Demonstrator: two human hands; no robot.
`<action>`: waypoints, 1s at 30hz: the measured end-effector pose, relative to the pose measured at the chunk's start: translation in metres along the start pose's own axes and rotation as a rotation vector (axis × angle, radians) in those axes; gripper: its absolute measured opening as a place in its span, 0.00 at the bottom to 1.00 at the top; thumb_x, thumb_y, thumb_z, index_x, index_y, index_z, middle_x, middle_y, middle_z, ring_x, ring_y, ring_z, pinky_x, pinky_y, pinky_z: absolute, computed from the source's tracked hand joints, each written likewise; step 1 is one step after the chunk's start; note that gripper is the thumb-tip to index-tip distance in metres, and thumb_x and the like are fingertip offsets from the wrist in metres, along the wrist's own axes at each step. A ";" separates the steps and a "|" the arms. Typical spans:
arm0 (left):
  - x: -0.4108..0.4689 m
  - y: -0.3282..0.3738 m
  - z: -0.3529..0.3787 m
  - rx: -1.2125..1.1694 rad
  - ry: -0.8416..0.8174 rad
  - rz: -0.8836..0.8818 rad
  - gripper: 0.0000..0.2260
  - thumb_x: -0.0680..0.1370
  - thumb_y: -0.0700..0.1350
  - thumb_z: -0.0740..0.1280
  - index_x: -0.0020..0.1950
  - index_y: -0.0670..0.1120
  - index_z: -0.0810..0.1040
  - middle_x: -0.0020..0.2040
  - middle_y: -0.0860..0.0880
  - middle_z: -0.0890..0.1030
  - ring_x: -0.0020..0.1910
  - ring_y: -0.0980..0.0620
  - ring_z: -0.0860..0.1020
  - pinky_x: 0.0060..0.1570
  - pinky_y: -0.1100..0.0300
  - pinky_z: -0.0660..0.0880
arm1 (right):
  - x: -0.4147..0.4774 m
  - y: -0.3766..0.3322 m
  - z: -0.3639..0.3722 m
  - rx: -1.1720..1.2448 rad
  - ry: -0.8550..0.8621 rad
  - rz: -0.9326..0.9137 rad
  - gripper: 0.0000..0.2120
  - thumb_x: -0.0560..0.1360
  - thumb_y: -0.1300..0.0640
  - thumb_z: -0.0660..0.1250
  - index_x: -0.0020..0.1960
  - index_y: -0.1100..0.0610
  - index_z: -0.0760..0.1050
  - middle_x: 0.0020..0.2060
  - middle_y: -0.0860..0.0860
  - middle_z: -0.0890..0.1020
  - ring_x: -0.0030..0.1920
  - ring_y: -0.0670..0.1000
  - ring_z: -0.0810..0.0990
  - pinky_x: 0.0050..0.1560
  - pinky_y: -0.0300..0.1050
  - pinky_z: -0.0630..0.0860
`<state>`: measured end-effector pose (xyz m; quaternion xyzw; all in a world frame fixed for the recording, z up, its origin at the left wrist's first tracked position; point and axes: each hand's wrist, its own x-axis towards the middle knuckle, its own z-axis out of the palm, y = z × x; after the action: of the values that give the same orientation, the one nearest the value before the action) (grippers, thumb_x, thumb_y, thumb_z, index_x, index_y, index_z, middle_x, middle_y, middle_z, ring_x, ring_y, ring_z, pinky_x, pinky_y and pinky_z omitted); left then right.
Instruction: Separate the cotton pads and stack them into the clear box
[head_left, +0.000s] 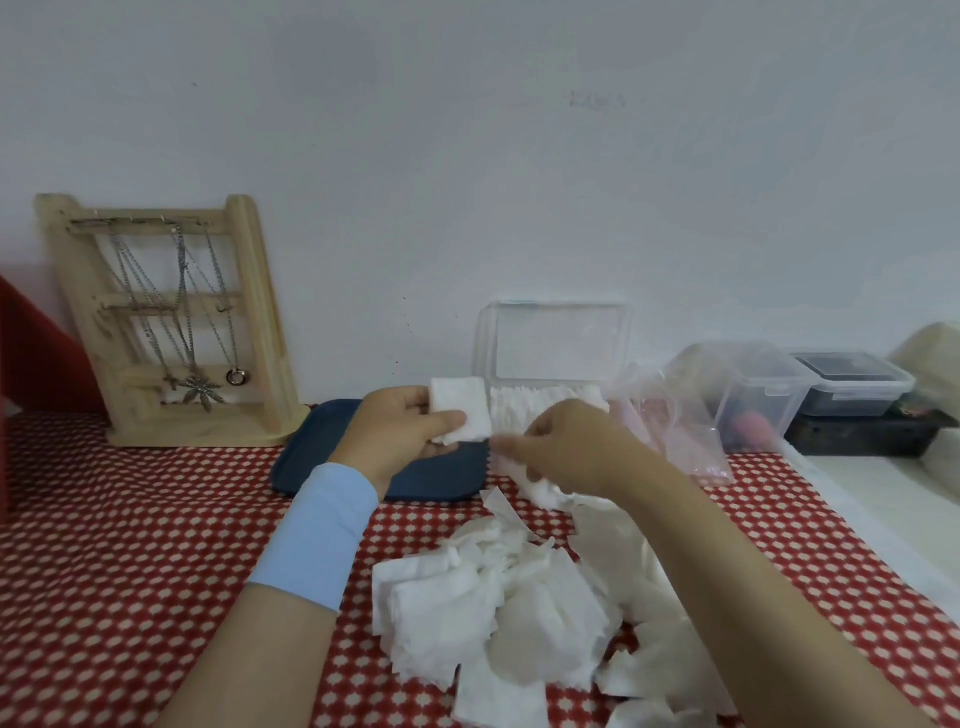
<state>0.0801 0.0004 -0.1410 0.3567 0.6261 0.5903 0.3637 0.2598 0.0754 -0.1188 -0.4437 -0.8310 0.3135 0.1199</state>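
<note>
The left hand (400, 431) is raised over the tabletop (130, 545), thumb and fingers pinching 1 cotton pad (460, 410) just in front of the clear box (553, 338). The right hand (566, 447) hovers beside it, blurred, fingers curled downward; whether they grip anything, I cannot tell. A loose pile of pads (498, 613) lies beneath the right forearm.

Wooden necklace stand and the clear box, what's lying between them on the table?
In the head view, a dark blue tray lies between them, and the left hand is over it holding one cotton pad.
</note>
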 end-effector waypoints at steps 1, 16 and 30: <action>0.002 -0.001 -0.004 -0.015 0.029 0.010 0.11 0.76 0.34 0.73 0.57 0.42 0.81 0.51 0.49 0.85 0.50 0.52 0.84 0.42 0.62 0.83 | -0.002 -0.002 0.006 -0.093 -0.076 0.011 0.29 0.73 0.35 0.70 0.40 0.64 0.81 0.30 0.53 0.78 0.31 0.51 0.74 0.38 0.44 0.73; -0.002 0.000 0.010 0.056 -0.048 -0.042 0.05 0.80 0.42 0.70 0.53 0.43 0.83 0.54 0.44 0.85 0.51 0.49 0.85 0.45 0.57 0.84 | -0.006 0.003 -0.014 0.353 -0.099 -0.129 0.06 0.77 0.53 0.73 0.43 0.51 0.86 0.36 0.54 0.84 0.30 0.45 0.75 0.30 0.36 0.70; -0.010 0.006 0.023 -0.037 -0.114 -0.019 0.12 0.75 0.36 0.75 0.56 0.44 0.83 0.50 0.48 0.87 0.47 0.53 0.87 0.40 0.63 0.81 | 0.001 0.005 -0.012 0.412 0.104 -0.051 0.04 0.76 0.55 0.72 0.49 0.54 0.83 0.22 0.44 0.78 0.23 0.42 0.74 0.24 0.30 0.67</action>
<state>0.1050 0.0027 -0.1355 0.3769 0.5970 0.5769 0.4108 0.2682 0.0833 -0.1123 -0.4041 -0.7531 0.4502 0.2586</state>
